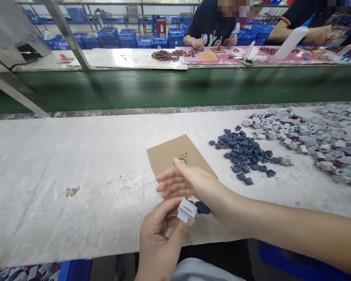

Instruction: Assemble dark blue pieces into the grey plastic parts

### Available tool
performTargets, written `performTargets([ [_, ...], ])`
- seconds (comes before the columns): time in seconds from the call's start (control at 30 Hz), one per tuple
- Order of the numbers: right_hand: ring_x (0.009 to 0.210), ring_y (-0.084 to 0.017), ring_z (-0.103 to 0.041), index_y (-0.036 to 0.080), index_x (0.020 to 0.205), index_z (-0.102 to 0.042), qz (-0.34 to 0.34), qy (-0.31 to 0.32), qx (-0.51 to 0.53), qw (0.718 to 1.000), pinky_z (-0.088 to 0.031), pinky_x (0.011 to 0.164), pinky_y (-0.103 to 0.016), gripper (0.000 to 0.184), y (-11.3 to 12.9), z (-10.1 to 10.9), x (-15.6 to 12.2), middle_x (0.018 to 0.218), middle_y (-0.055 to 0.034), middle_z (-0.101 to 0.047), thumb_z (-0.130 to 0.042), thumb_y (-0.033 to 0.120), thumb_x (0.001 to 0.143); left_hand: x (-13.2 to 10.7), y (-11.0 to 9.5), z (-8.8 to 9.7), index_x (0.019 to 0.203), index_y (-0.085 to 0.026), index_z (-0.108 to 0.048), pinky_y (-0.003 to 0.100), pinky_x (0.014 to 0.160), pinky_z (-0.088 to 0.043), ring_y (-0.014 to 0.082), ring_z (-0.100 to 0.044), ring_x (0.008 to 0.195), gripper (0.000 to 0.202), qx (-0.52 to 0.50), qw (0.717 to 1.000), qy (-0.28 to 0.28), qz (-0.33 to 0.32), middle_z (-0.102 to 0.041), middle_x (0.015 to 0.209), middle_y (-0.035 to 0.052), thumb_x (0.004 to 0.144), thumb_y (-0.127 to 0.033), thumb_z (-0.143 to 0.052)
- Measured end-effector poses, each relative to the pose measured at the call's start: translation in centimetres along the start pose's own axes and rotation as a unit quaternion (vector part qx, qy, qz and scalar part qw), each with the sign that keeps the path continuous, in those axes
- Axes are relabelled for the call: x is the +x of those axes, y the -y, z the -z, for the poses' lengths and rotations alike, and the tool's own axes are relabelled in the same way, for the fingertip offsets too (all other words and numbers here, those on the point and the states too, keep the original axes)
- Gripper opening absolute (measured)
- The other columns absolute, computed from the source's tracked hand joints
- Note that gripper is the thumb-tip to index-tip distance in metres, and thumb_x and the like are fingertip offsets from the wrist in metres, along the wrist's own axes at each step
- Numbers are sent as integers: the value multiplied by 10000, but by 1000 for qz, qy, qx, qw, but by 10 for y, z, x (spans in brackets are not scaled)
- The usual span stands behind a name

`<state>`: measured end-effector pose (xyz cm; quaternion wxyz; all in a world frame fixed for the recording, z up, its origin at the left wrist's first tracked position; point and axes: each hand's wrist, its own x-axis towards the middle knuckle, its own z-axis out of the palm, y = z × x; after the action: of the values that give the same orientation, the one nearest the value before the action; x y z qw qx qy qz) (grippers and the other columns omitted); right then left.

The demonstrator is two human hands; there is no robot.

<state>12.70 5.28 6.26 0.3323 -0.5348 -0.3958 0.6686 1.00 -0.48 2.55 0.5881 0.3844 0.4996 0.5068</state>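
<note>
My left hand (163,234) pinches a small light grey plastic block (187,210) between thumb and fingers, above the table's near edge. Just above it, my right hand (190,181) has its fingers stretched out, pointing left, with nothing visible gripped in them. A dark blue plastic piece (202,207) shows between the grey block and the heel of my right hand; whether it is joined to the block I cannot tell. Beyond my right fingertips lies a brown cardboard sheet (169,152), partly covered by that hand, with a small dark ring of tiny bits (182,160) on it.
Dark blue pieces (242,150) form a loose pile right of the cardboard. Farther right spreads a large heap of grey and maroon pieces (333,136). A green conveyor belt (134,89) runs behind the table (61,156). Two people work across it. A blue bin (76,269) stands below left.
</note>
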Motion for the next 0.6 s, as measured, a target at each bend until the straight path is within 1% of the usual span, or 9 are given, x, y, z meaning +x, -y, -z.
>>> performTargets([
  [0.03, 684, -152, -667, 158, 780, -689, -52, 16, 24, 998, -528, 589, -250, 509, 0, -4, 1, 812, -102, -716, -351, 520, 900, -1, 0, -1, 819, -251, -746, 168, 622, -532, 167, -670, 742, 188, 9, 1000, 6, -11, -734, 795, 10, 653, -166, -725],
  [0.07, 650, -147, -663, 155, 727, -683, -83, 24, 48, 995, -521, 564, -240, 531, -1, -8, 1, 777, -101, -715, -354, 539, 891, -1, 0, -2, 828, -263, -748, 181, 637, -540, 179, -673, 770, 202, 15, 1000, 9, -21, -737, 824, 8, 656, -161, -719],
  [0.1, 622, -140, -655, 153, 673, -673, -95, 26, 69, 993, -515, 550, -230, 545, -3, -11, 1, 735, -96, -710, -362, 546, 885, -2, 1, -3, 830, -268, -750, 193, 650, -546, 189, -675, 785, 206, 19, 999, 9, -32, -738, 842, 8, 658, -158, -716],
  [0.2, 524, -127, -616, 146, 546, -632, -85, 26, 114, 989, -498, 497, -225, 588, -11, -13, -3, 595, -78, -671, -360, 544, 884, -5, 3, -2, 834, -271, -752, 211, 640, -553, 179, -680, 682, 198, 40, 997, 2, -66, -740, 800, 5, 672, -166, -708],
  [0.27, 438, -119, -563, 148, 515, -615, -81, 30, 126, 988, -452, 404, -218, 597, -16, -12, -5, 514, -60, -628, -358, 546, 879, -8, 7, -2, 864, -286, -747, 195, 605, -545, 150, -664, 587, 219, 60, 994, 0, -88, -736, 744, -5, 687, -168, -696],
  [0.4, 296, -93, -427, 161, 491, -580, -114, 43, 141, 983, -300, 253, -196, 590, -24, -8, -7, 420, -19, -543, -368, 578, 852, -15, 15, -4, 925, -325, -729, 170, 542, -523, 135, -649, 508, 294, 74, 992, 3, -102, -715, 632, -24, 701, -141, -677],
  [0.47, 284, -90, -406, 167, 496, -571, -132, 51, 149, 979, -280, 241, -196, 588, -28, -9, -7, 414, -8, -523, -370, 601, 838, -15, 17, -5, 954, -331, -720, 172, 536, -519, 138, -648, 495, 312, 87, 990, 2, -110, -707, 604, -26, 716, -139, -659],
  [0.53, 316, -91, -429, 169, 504, -566, -133, 49, 159, 977, -317, 279, -197, 584, -32, -11, -7, 424, -3, -523, -374, 611, 834, -14, 16, -2, 949, -313, -725, 184, 560, -525, 141, -643, 502, 284, 108, 989, 24, -95, -702, 603, -18, 720, -158, -659],
  [0.6, 384, -89, -481, 163, 527, -573, -121, 40, 152, 980, -386, 361, -196, 581, -35, -11, -8, 469, -10, -553, -358, 594, 853, -13, 14, 9, 896, -270, -744, 191, 549, -526, 148, -630, 500, 247, 131, 988, 81, -31, -699, 606, -2, 667, -180, -722],
])
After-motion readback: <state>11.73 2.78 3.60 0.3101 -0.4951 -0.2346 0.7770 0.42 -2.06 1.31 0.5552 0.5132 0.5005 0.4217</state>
